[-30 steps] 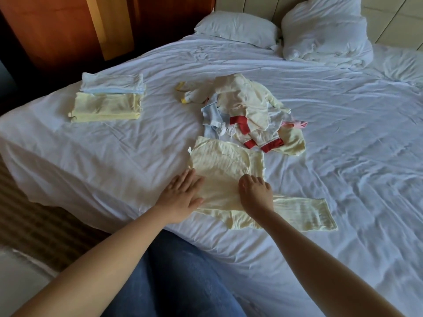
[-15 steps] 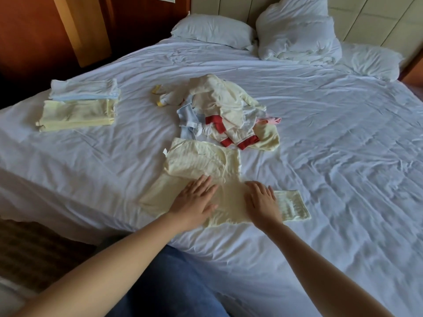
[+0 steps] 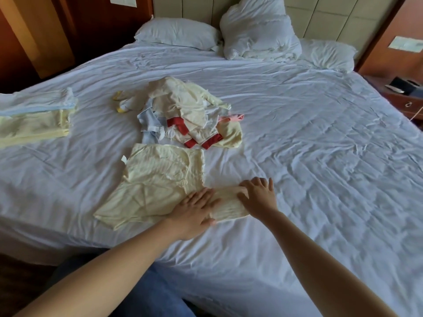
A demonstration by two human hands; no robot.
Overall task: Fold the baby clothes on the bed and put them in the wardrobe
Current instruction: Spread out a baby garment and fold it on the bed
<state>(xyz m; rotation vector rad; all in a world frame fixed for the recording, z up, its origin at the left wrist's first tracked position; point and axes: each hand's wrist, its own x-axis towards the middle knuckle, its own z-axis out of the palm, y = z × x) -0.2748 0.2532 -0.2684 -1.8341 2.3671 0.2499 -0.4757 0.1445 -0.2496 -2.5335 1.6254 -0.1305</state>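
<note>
Hands: two, bare, both on one garment at the near edge of the bed.
- Left hand [image 3: 194, 209]: palm down, fingers straight and together, pressing flat on the lower right part of the pale yellow baby top [image 3: 158, 179].
- Right hand [image 3: 258, 195]: palm down, fingers spread and lightly bent, resting on the bunched ribbed sleeve [image 3: 229, 204] of the same top. It is not closed round the cloth. The fingertips reach past the sleeve onto the sheet.

Pale yellow baby top: lies spread on the white sheet [image 3: 320, 156], its left sleeve stretched toward the bed's near edge, its right sleeve gathered between the two hands.

Unfolded pile [image 3: 183, 110]: just beyond the top, mid-bed. It holds cream, light blue, pink and red-trimmed pieces, tangled together.

Folded stack [image 3: 34, 117]: far left on the bed, well apart from the pile. Yellow pieces lie nearer, with white and blue pieces behind them.

Head of bed: one flat pillow [image 3: 176, 33], one crumpled white bundle [image 3: 258, 30] and one further pillow [image 3: 329, 53], all against a padded headboard [image 3: 320, 17].

Wooden nightstand [image 3: 407, 97]: at the right edge of the view.

Blue jeans [image 3: 155, 294]: bottom centre, between the forearms.
</note>
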